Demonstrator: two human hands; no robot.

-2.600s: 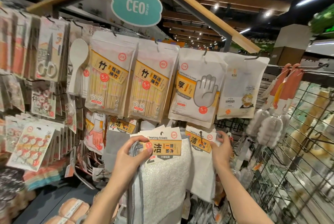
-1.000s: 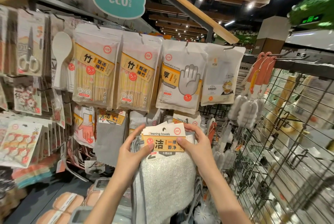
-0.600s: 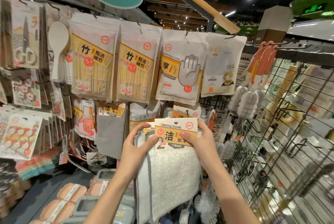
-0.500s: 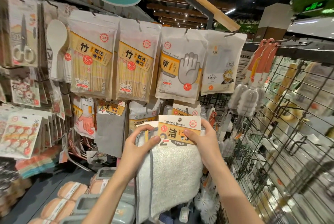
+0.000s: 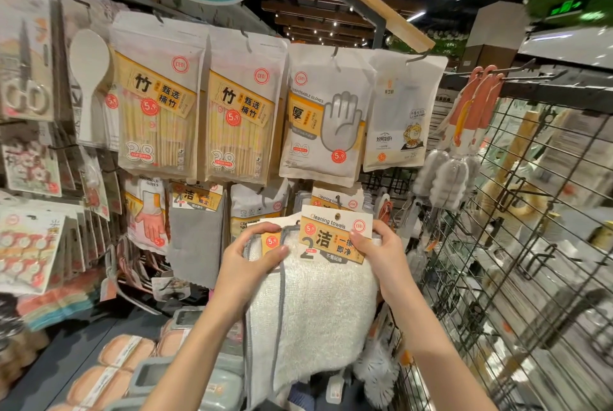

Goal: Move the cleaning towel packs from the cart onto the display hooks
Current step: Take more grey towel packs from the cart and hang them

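Observation:
I hold white cleaning towel packs [image 5: 318, 307] with orange "Cleaning towels" header cards up against the display. My right hand [image 5: 381, 254] pinches the front pack's card [image 5: 331, 234] by its right side. My left hand [image 5: 252, 254] grips a second pack [image 5: 262, 244] with a grey edge, just left of and behind the first. More towel packs [image 5: 338, 201] hang on a hook directly behind the front card. Whether the front card sits on the hook is hidden.
Above hang chopstick packs [image 5: 159, 102], a disposable glove pack [image 5: 328, 118] and another white pouch [image 5: 398, 118]. A grey cloth pack [image 5: 195, 231] hangs to the left. A wire grid rack [image 5: 517, 244] with brushes [image 5: 447, 175] stands right. Orange sponges [image 5: 109, 367] lie below.
My right hand came off the hanging packs onto the front card. Both hands then lifted the packs toward the hook, and the front card slid right, apart from the second pack.

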